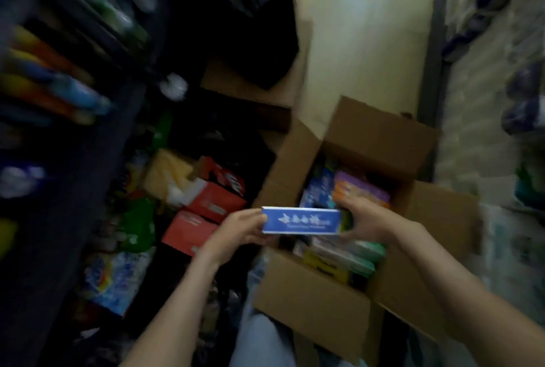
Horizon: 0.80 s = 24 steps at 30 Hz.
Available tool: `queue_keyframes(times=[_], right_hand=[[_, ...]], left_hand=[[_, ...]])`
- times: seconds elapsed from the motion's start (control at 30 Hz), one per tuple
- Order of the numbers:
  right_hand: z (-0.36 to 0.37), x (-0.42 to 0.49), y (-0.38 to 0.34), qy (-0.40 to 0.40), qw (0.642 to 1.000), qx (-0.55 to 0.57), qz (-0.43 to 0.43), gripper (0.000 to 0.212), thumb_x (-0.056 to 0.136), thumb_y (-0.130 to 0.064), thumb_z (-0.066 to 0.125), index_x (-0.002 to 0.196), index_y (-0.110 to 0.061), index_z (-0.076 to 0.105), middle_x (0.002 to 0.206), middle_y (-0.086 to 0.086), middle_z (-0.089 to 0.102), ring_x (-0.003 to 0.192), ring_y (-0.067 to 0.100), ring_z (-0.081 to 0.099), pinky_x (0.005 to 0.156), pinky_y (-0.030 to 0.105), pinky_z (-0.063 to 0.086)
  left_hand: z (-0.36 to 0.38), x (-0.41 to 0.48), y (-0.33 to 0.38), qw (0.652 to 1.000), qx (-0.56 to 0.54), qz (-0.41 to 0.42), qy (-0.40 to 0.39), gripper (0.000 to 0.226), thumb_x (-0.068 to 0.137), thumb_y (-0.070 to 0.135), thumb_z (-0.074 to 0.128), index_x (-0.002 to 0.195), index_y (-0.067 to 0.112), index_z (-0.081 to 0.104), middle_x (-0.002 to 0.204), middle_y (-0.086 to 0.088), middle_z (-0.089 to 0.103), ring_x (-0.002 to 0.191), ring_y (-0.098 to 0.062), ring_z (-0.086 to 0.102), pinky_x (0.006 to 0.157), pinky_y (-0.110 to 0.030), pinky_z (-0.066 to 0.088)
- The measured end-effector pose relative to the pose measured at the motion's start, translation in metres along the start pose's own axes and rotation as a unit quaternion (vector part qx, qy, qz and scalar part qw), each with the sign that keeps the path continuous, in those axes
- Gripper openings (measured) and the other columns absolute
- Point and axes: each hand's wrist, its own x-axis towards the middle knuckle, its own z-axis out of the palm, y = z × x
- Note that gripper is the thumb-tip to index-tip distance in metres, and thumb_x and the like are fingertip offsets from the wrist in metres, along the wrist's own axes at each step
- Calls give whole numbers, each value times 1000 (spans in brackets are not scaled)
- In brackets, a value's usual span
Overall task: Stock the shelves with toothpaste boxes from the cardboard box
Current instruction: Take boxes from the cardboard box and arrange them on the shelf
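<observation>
Two bare forearms reach up from the bottom edge of the head view, and between them a knee in pale blue cloth (259,337) shows, pressed against the near wall of the cardboard box (312,304). The whole picture is smeared by motion, so small print cannot be read.

Both hands carry one blue toothpaste box (300,220), lying level and lengthwise above the near-left part of the cardboard box. The left hand (239,229) grasps its left end, thumb on the front face and fingers curled behind. The right hand (371,219) clasps its right end; something green shows just at that end, but I cannot tell what it is.

All four flaps of the cardboard box stand open, and it sits on the pale floor (354,42). Inside it lie more packed cartons (339,251) in blue, purple, orange, green and yellow, laid close together.

To the left, dark shelves (59,130) hold blurred, bright-coloured goods. At their foot lies a heap of stock: red boxes (188,231), a green packet (138,225) and a blue-and-white packet (118,278). Farther back, a black bag (259,12) rests on another brown carton. Along the right edge stand pale wrapped packs (501,101).
</observation>
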Motion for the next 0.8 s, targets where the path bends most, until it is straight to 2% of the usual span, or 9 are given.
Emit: queue_keyframes(times=[0.07, 0.17, 0.23, 0.27, 0.33, 0.37, 0.57, 0.7, 0.8], right_hand=[[-31, 10, -40, 36, 995, -86, -36, 67, 72, -51, 70, 128, -21, 47, 120, -2, 52, 110, 18, 49, 92, 31, 43], [-84, 28, -124, 93, 972, -185, -108, 69, 75, -49, 64, 133, -20, 41, 126, -1, 48, 115, 20, 44, 94, 32, 41], [-115, 41, -192, 130, 950, -229, -169, 69, 78, -45, 61, 138, -20, 36, 129, -1, 46, 119, 21, 42, 95, 32, 40], [-127, 48, -225, 146, 937, -247, -200, 70, 79, -45, 60, 139, -20, 35, 130, -1, 45, 119, 21, 42, 95, 32, 39], [-140, 61, -286, 173, 909, -274, -262, 68, 80, -46, 59, 139, -21, 36, 128, -2, 46, 117, 21, 42, 93, 33, 39], [-143, 68, -313, 186, 897, -280, -289, 67, 79, -46, 59, 138, -21, 37, 126, -1, 46, 117, 22, 42, 93, 34, 39], [-132, 102, -422, 211, 849, -290, -387, 66, 78, -46, 62, 136, -21, 41, 122, -1, 48, 116, 24, 41, 94, 38, 36], [-122, 127, -466, 227, 841, -239, -430, 71, 79, -48, 67, 140, -22, 40, 133, -3, 47, 129, 22, 36, 111, 42, 13], [-112, 148, -496, 257, 832, -217, -441, 80, 78, -45, 70, 145, -23, 33, 146, -3, 37, 138, 21, 23, 112, 41, 1]], left_hand=[[-30, -34, 34, 997, 57, 21, 36, 40, 81, 24, 65, 120, 14, 59, 94, -1, 69, 82, -14, 63, 82, -39, 52], [-81, -90, 80, 968, 196, 92, 126, 81, 71, 30, 67, 145, 26, 33, 130, -1, 52, 116, -14, 52, 98, -24, 38], [-117, -125, 102, 907, 318, 152, 230, 78, 78, 33, 66, 147, 28, 30, 142, 1, 35, 133, -14, 34, 103, -15, 24], [-136, -140, 110, 867, 379, 166, 278, 73, 80, 39, 65, 145, 28, 34, 146, 1, 31, 136, -16, 27, 106, -19, 19], [-169, -164, 119, 808, 455, 157, 339, 65, 84, 48, 62, 142, 28, 39, 149, 3, 32, 138, -17, 24, 111, -27, 18], [-184, -172, 118, 795, 471, 146, 353, 64, 86, 50, 60, 142, 29, 39, 148, 5, 35, 137, -16, 28, 110, -28, 20], [-253, -208, 99, 783, 484, 68, 386, 71, 83, 59, 59, 143, 31, 33, 134, 5, 49, 121, -18, 47, 96, -32, 37], [-295, -219, 85, 736, 492, 69, 460, 67, 81, 61, 59, 137, 30, 37, 128, 4, 51, 118, -20, 48, 94, -34, 36], [-327, -226, 74, 700, 483, 54, 523, 68, 83, 59, 58, 138, 27, 35, 129, 4, 50, 117, -19, 47, 94, -34, 35]])
